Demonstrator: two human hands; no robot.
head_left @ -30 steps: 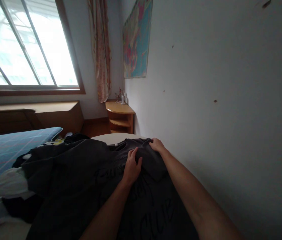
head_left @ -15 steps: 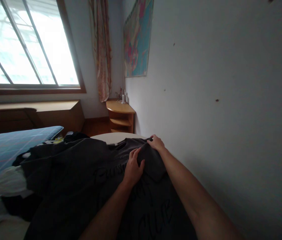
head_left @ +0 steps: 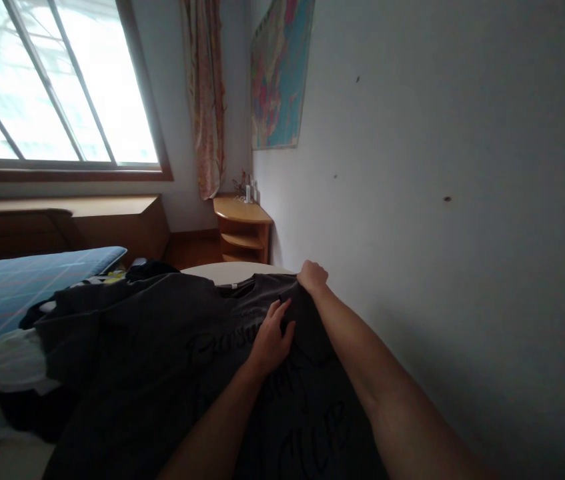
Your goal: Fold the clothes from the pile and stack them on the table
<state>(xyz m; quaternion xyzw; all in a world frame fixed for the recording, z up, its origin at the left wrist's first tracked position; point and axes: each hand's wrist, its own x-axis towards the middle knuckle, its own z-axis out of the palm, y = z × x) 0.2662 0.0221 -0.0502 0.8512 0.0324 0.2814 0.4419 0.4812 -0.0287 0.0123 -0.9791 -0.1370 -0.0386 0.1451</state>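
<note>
A dark grey T-shirt [head_left: 157, 353] with black lettering lies spread out in front of me, its neckline at the far side. My left hand [head_left: 273, 339] rests on the chest of the shirt below the collar, fingers spread and holding nothing. At the far right shoulder of the shirt, my right hand [head_left: 313, 275] is closed on the fabric; its fingertips are partly hidden. Beneath the shirt, the pale rounded edge of a table or board [head_left: 232, 270] shows past the collar.
Left of the shirt lie white and black clothes [head_left: 12, 363] in a pile, beside a blue plaid padded surface [head_left: 37, 283]. A wall [head_left: 412, 267] runs close along the right. Farther off stand a wooden corner shelf [head_left: 242, 210] and a long wooden cabinet [head_left: 112, 213].
My right hand has curled tighter on the shirt's shoulder, and the fabric there lies flatter. My left hand has shifted slightly right, fingers still spread.
</note>
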